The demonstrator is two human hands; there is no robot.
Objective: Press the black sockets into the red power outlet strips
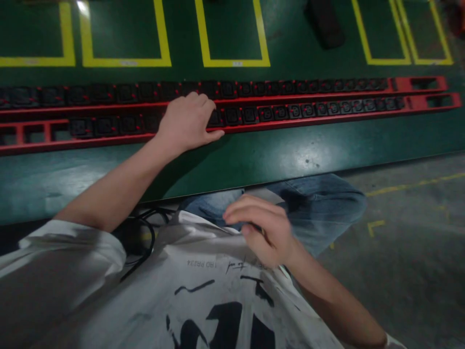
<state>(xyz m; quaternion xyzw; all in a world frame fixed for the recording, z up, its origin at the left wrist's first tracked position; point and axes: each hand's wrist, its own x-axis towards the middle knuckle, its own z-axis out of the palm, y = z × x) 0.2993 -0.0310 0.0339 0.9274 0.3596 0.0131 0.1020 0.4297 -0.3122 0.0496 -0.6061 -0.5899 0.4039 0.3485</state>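
Observation:
Two long red power strips lie side by side on the green table, the far strip (290, 87) and the near strip (327, 110), each filled with several black sockets. My left hand (189, 121) rests on the near strip around its middle, fingers curled over the sockets and thumb on the table edge of the strip. My right hand (263, 232) hangs below the table edge, close to my white shirt (203, 291) and blue jeans (319, 203), with fingers loosely bent and blurred; whether it holds anything is unclear.
Yellow taped rectangles (232, 60) mark the far part of the green table (272, 155). A dark object (325, 24) lies at the back right. A black cable (145, 237) hangs near my waist. Grey floor (417, 242) with yellow marks lies to the right.

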